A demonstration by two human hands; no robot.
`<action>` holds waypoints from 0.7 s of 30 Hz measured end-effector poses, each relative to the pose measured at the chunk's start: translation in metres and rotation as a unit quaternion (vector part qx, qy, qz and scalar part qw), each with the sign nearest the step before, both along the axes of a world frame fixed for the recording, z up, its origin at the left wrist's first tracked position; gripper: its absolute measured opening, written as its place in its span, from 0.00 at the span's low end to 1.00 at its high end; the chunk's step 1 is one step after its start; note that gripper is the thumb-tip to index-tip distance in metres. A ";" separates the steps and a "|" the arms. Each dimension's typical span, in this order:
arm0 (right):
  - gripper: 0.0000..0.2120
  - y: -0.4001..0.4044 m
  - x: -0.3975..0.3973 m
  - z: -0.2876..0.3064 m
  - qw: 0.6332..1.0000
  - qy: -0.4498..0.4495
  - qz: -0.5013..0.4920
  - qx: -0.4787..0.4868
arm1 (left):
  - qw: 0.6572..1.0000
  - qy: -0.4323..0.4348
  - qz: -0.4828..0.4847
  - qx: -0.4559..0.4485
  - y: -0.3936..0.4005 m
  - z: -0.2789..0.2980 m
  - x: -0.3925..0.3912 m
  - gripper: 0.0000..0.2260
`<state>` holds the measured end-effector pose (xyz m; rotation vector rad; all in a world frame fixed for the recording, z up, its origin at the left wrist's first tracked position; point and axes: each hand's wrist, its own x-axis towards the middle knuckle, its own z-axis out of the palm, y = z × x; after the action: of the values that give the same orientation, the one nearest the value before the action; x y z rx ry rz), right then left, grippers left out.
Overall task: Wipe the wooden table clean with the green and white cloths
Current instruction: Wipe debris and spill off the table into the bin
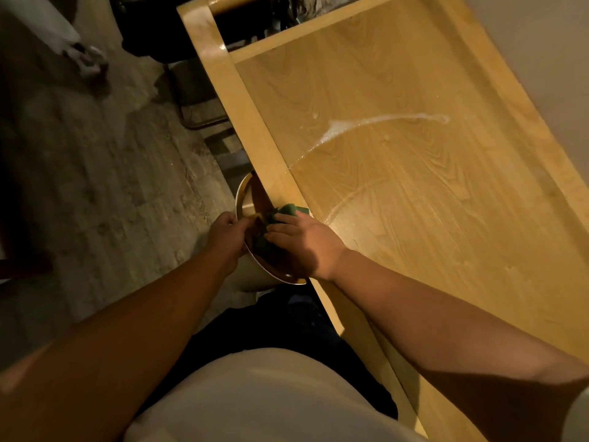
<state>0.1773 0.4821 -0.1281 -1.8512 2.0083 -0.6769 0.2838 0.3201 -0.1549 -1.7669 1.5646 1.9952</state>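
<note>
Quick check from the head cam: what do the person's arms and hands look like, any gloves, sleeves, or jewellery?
Both forearms are bare from wrist to near the elbow. No gloves, watch, or rings show on the left hand or the right hand. A pale short sleeve edge shows at the right arm's upper end. The person wears a light top and dark trousers.

A round bowl with a pale outside and a dark inside is sitting below the near edge of the wood, its rim tilting toward the camera. A floor of grey-brown planks is spreading away to the left. A white object, too blurred to name, is lying at the upper left. Dark furniture is standing at the top, its shape lost in shadow. A pale wall is filling the upper right corner.
</note>
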 end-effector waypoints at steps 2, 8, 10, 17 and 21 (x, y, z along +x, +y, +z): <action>0.16 0.005 -0.004 0.010 0.992 -0.097 -0.085 0.007 | 1.000 -0.002 -0.002 0.010 -0.001 -0.002 0.000 0.06; 0.20 0.034 -0.062 0.037 0.853 -0.305 -0.424 -0.005 | 1.000 -0.018 0.018 -0.006 -0.002 -0.010 -0.007 0.07; 0.20 0.049 -0.095 0.041 0.818 -0.305 -0.487 -0.025 | 1.000 -0.021 0.017 -0.007 0.000 -0.011 -0.008 0.07; 0.21 0.114 -0.217 0.039 0.776 -0.085 -0.624 -0.019 | 0.999 -0.029 0.037 0.017 0.003 -0.016 -0.014 0.04; 0.22 0.135 -0.273 0.026 0.726 -0.015 -0.687 0.023 | 0.998 -0.021 0.047 0.019 0.005 -0.018 -0.016 0.04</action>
<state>-0.0956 0.6172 -0.1020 0.0638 3.0551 -0.8845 0.2676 0.3250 -0.1727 -1.8901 1.4472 1.9991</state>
